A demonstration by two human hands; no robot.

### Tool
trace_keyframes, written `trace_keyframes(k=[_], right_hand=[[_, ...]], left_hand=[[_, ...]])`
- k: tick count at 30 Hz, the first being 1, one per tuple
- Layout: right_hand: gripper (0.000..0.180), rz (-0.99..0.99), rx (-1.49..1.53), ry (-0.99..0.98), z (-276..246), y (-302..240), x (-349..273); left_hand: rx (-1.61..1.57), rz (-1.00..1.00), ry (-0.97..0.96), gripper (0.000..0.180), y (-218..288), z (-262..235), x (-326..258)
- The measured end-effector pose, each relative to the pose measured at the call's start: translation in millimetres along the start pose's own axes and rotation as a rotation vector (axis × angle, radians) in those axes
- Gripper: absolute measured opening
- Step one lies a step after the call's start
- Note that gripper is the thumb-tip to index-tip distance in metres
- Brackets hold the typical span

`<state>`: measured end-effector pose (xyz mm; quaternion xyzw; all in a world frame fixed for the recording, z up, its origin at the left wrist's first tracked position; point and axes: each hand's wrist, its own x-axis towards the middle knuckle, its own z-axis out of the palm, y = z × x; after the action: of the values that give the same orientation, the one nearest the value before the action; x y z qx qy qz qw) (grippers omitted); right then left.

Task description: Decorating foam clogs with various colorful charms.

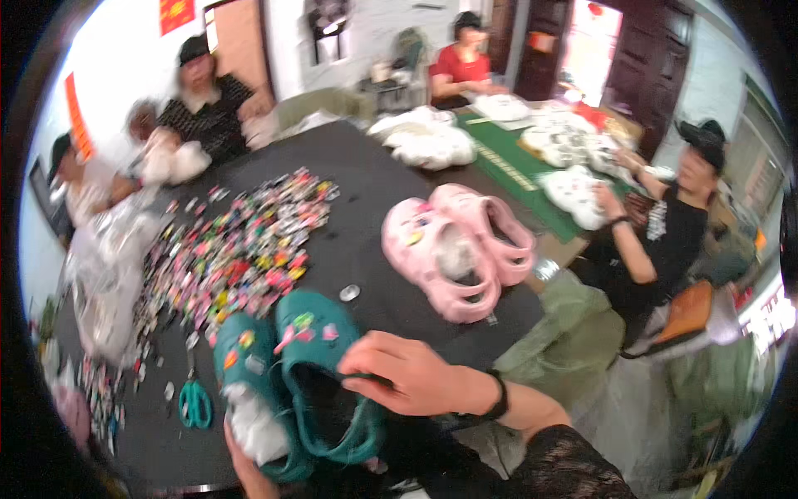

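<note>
A pair of teal clogs with small coloured charms on their toes is at the near edge of the table. The left teal clog (235, 353) has white stuffing (259, 428) in it. My left hand (247, 466), mostly hidden, grips that clog from its outer side. The right teal clog (312, 333) shows its dark inside. Over the right side of its opening, my right hand (403, 372) has its fingers curled against the rim; the fingertips are partly hidden. Beyond stands a pink pair of clogs (440, 249) with charms and white stuffing.
A heap of small colourful charms (237, 241) covers the left of the black table (374, 183). Teal-handled scissors (195, 405) and a clear plastic bag (112, 274) lie near it. White clogs (428, 137) sit farther back. Several people work around the tables; green sacking (573, 341) is at right.
</note>
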<state>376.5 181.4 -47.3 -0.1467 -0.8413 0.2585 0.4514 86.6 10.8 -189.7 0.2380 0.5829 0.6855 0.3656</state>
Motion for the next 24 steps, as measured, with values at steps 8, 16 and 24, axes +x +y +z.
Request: trace_keyframes(k=[8, 16, 24], right_hand=[[0.029, -0.086, -0.337, -0.350, 14, 14, -11], [0.038, -0.078, -0.623, -0.351, 21, -9, 9], [0.037, -0.051, -0.525, -0.288, 19, -27, -21]], left_hand=[[0.372, 0.216, -0.325, 0.060, 44, 62, -40], [0.636, 0.097, -0.609, 0.089, 59, 39, -41], [0.840, 0.372, -0.725, 0.049, 131, 17, -41]])
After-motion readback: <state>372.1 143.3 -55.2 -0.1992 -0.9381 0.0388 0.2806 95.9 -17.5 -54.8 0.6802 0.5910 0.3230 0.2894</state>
